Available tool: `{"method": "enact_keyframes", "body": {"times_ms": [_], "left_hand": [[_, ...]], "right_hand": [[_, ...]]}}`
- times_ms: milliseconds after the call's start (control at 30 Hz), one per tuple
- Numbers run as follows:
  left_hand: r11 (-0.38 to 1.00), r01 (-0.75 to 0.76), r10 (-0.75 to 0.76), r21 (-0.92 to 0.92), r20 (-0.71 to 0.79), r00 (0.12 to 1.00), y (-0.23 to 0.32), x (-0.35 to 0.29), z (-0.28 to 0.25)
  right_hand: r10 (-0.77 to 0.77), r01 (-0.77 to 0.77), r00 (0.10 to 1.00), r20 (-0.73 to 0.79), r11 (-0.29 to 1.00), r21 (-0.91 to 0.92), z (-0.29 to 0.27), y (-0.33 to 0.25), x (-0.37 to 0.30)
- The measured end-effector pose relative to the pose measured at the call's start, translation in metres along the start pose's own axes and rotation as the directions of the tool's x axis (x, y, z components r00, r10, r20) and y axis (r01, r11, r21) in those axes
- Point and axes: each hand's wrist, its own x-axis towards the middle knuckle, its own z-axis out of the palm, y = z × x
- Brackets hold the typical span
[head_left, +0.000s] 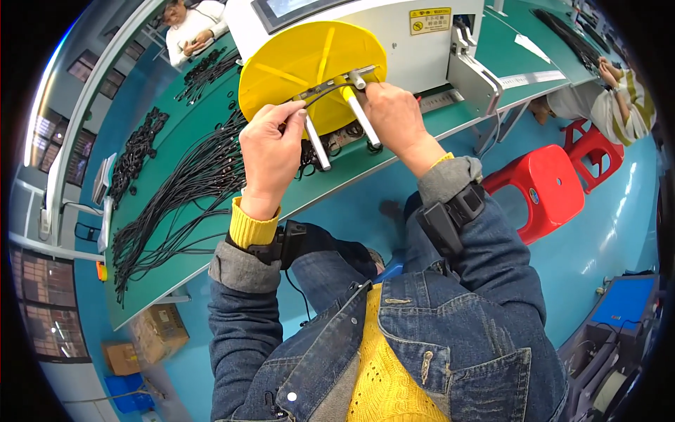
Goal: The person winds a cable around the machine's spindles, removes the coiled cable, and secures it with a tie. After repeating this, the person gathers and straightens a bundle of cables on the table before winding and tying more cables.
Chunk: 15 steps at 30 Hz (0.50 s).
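Note:
A round yellow disc stands on the front of a white machine. Two pale metal rods stick out from the disc, joined to a dark slotted bar across it. My left hand pinches a thin black cable between thumb and forefinger, beside the left rod. From there the cable arcs along the bar toward my right hand, whose fingers are closed near the right rod. The right fingertips are partly hidden, but the cable runs into them.
Bundles of black cables cover the green table at the left. A metal bracket juts from the machine's right side. Red stools stand at the right. Two other people, one in a white top, sit around the tables.

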Motion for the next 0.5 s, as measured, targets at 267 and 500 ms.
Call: {"method": "enact_keyframes", "body": {"times_ms": [267,500], "left_hand": [[0.995,0.017,-0.023,-0.097,-0.067,0.997,-0.008,-0.007,0.004],[0.998,-0.052,0.049,-0.034,-0.088,0.995,-0.015,-0.009,0.004]], "right_hand": [[-0.018,0.018,0.994,-0.111,1.0,-0.001,0.001,-0.003,0.0],[-0.031,0.027,0.989,-0.143,0.999,-0.031,0.001,-0.007,0.0]]}}
